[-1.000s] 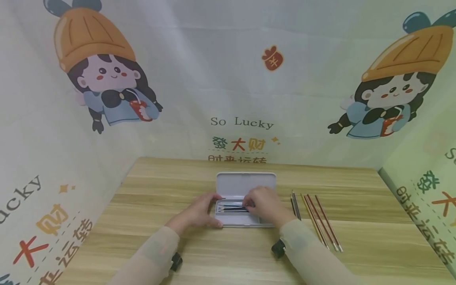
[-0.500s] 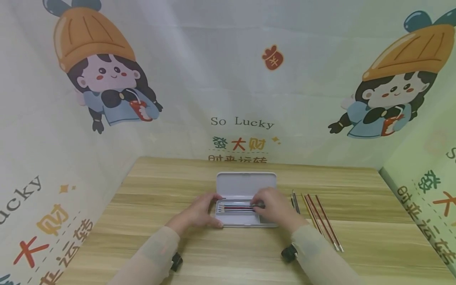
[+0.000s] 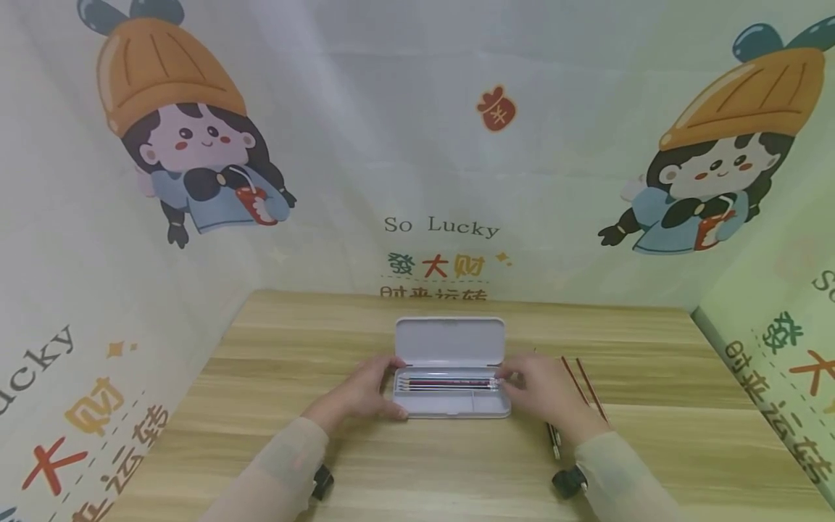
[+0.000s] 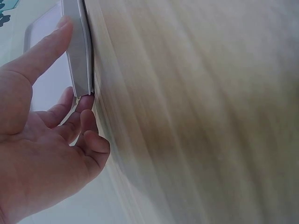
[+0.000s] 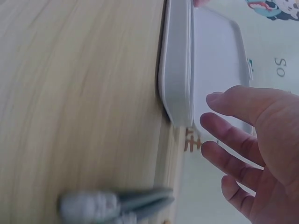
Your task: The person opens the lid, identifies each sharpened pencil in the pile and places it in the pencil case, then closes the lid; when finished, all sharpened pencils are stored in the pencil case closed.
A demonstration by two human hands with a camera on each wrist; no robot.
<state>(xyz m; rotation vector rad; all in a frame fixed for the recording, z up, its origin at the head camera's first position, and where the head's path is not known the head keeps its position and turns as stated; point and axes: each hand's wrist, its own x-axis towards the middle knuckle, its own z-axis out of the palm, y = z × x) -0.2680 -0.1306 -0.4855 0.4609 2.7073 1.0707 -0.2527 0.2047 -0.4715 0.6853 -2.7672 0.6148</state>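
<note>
A pale pencil case (image 3: 430, 404) lies with its lid (image 3: 450, 341) raised at the back. Several pencils (image 3: 446, 383), dark and reddish, lie side by side in its long rear compartment. My left hand (image 3: 357, 391) holds the case's left end, thumb (image 4: 51, 42) against the front side and fingertips around the end. My right hand (image 3: 544, 388) is at the case's right end by the pencils' ends. In the right wrist view its fingers (image 5: 229, 130) are apart and relaxed, with nothing between them.
Right of the case, dark pencils (image 3: 554, 441) and red pencils (image 3: 596, 395) lie on the wooden table (image 3: 313, 326), partly hidden by my right hand and forearm. The dark ones are blurred in the right wrist view. A printed cloth (image 3: 339, 145) hangs behind the table.
My right hand has moved right along the compartment to the case's right end and let go of the pencils there. My left hand has stayed at the left end.
</note>
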